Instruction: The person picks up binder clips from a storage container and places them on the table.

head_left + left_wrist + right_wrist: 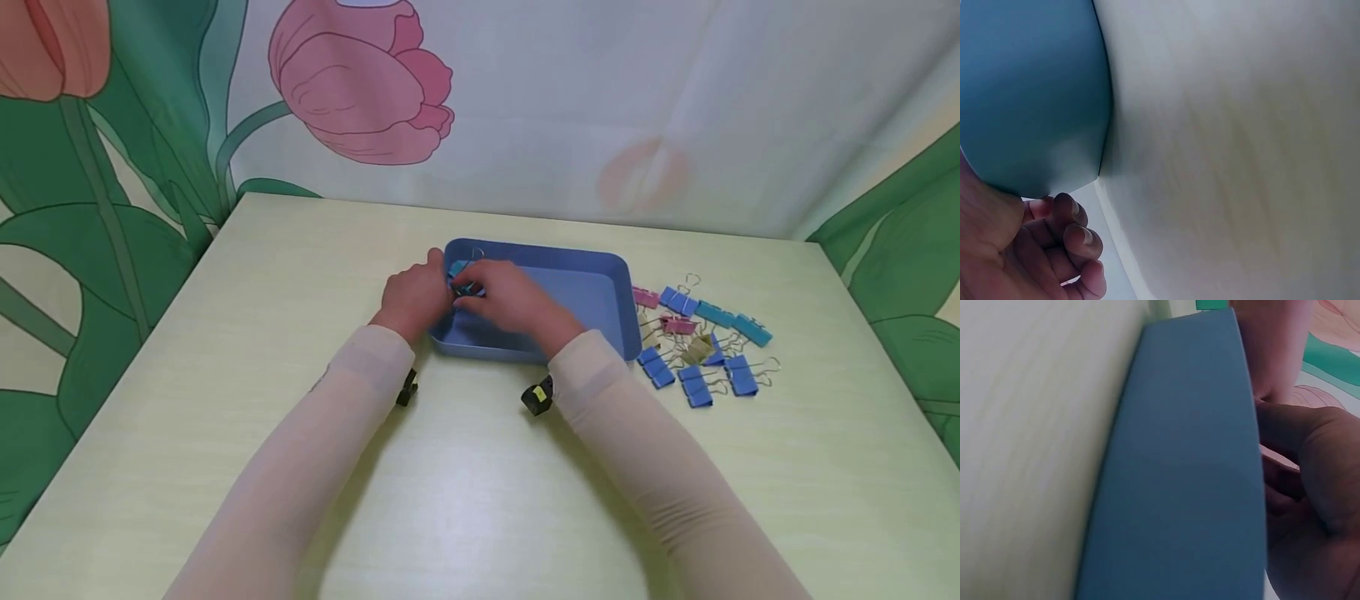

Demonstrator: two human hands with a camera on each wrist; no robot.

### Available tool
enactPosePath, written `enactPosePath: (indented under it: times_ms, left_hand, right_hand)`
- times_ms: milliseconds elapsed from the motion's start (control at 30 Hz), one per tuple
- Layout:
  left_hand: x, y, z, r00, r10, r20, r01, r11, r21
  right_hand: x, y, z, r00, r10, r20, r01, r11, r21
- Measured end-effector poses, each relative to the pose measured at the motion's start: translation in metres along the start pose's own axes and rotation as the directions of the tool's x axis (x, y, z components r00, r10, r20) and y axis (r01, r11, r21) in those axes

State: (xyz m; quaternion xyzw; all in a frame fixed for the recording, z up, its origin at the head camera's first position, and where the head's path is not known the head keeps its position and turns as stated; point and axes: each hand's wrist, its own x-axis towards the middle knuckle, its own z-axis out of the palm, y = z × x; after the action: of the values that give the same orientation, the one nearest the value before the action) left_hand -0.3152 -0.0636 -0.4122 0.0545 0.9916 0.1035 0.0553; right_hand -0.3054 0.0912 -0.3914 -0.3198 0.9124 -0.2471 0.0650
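The blue tray (577,292) lies on the table with a few binder clips at its left end, one of them teal (459,268) with a wire loop standing up. My left hand (416,296) grips the tray's left wall, curled fingers (1082,240) outside and the thumb hidden behind the rim. Reaching over the tray, my right hand (510,300) has its thumb and fingers bent around a dark binder clip (470,289) close to the left hand. The tray's front wall covers those fingertips in the right wrist view.
Right of the tray lies a loose pile of binder clips in blue (697,387), teal (752,330), pink (678,325) and gold (697,350). Behind the table (465,483) hangs a curtain (540,108) printed with flowers. Black wrist cameras (537,397) sit below both cuffs.
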Motion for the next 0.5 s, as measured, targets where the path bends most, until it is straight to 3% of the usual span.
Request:
enactPosePath:
  times_ms: [500]
  left_hand:
    - [-0.0019,-0.0014,0.0006,1.0,0.01,-0.019,-0.01,1.0,0.001]
  right_hand:
    - [-0.0044,0.0026,0.0096,0.994,-0.05,-0.094,0.045,0.997,-0.054]
